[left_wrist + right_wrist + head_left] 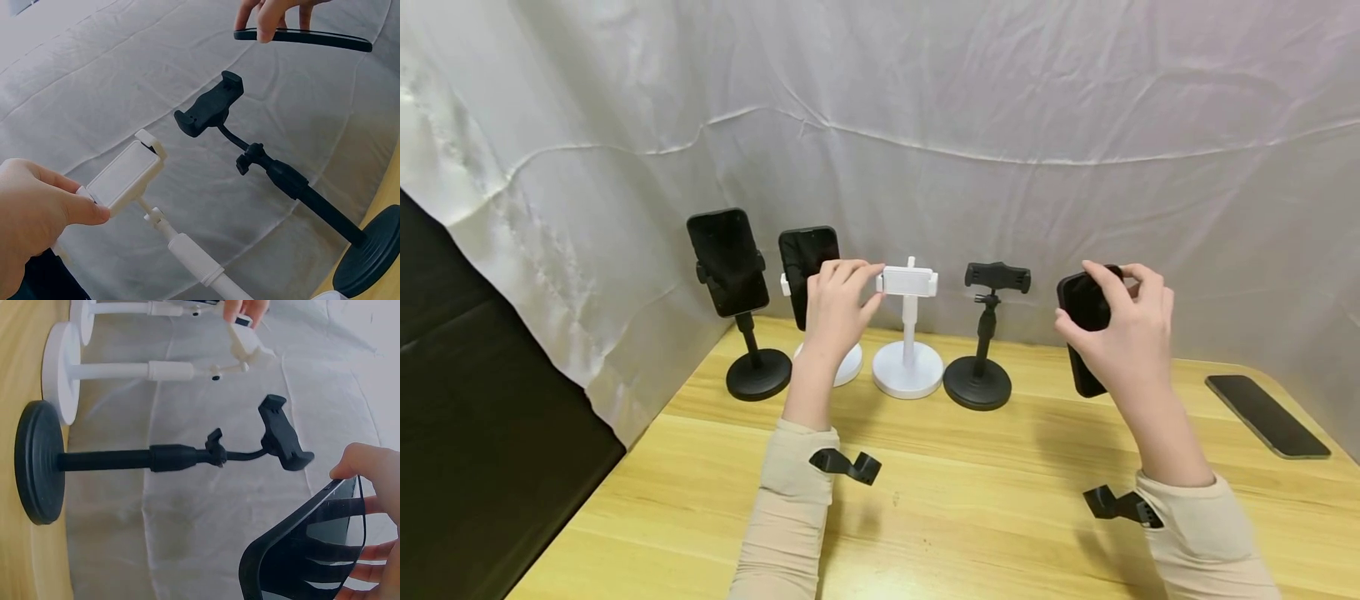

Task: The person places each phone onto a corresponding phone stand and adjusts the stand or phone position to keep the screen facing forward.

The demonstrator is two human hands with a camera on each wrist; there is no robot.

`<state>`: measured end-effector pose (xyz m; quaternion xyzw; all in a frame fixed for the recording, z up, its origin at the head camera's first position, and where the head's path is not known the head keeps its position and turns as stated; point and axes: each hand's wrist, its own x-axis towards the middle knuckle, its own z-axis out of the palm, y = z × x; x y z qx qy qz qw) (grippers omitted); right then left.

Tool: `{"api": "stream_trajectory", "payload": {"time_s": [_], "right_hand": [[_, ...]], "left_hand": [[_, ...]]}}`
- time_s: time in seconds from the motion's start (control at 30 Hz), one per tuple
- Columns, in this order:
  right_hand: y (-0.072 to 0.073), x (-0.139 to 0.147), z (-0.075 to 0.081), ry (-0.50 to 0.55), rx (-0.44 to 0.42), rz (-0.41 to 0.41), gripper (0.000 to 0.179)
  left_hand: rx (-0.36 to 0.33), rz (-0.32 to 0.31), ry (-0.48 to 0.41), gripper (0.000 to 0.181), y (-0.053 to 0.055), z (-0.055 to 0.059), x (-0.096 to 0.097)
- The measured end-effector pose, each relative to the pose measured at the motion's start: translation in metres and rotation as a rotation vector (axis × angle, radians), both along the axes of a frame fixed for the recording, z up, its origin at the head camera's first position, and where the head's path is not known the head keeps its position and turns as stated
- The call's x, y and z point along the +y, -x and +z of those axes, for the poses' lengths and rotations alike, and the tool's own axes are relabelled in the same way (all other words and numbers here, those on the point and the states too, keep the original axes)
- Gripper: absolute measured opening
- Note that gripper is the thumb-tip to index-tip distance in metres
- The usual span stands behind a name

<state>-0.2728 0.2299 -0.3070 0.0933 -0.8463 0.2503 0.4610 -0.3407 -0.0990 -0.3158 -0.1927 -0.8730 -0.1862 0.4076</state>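
Head view: the left hand [835, 308] pinches the left end of the clamp [907, 282] on a white stand [908, 371], thumb and fingertips close together. The right hand [1126, 329] grips a phone [1084, 302] by opposite edges, spread to its width, holding it tilted above the bench [910, 525], near and right of a black stand [977, 385]. Two upright phones [727, 262] with dark screens sit in stands at left; a flat phone [1266, 415] lies at far right. Whether any of them carries a brand or label, I cannot tell.
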Motion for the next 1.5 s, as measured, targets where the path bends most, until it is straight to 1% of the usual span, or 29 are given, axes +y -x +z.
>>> {"api": "stream_trajectory", "payload": {"time_s": [0.1, 0.3, 0.5, 0.8, 1.1, 1.5], "right_hand": [[0.0, -0.004, -0.001, -0.016, 0.012, 0.013, 0.055], [-0.003, -0.013, -0.003, -0.027, -0.008, 0.027, 0.056], [-0.003, -0.02, -0.006, -0.055, 0.017, 0.055, 0.056], [-0.001, -0.027, -0.01, -0.086, 0.046, 0.087, 0.055], [-0.001, -0.033, -0.014, -0.097, 0.021, 0.098, 0.055], [-0.002, -0.042, -0.017, -0.123, 0.029, 0.134, 0.057]], "left_hand": [[0.001, -0.004, -0.002, 0.036, 0.0, 0.0, 0.0], [-0.003, -0.004, -0.004, 0.036, 0.0, 0.0, 0.0], [-0.009, -0.006, -0.005, 0.036, -0.001, 0.001, -0.001], [-0.013, 0.008, -0.001, 0.036, 0.0, 0.001, -0.001], [-0.009, 0.002, -0.007, 0.036, 0.0, 0.001, 0.001], [-0.016, -0.003, -0.011, 0.036, 0.0, 0.001, 0.0]]}}
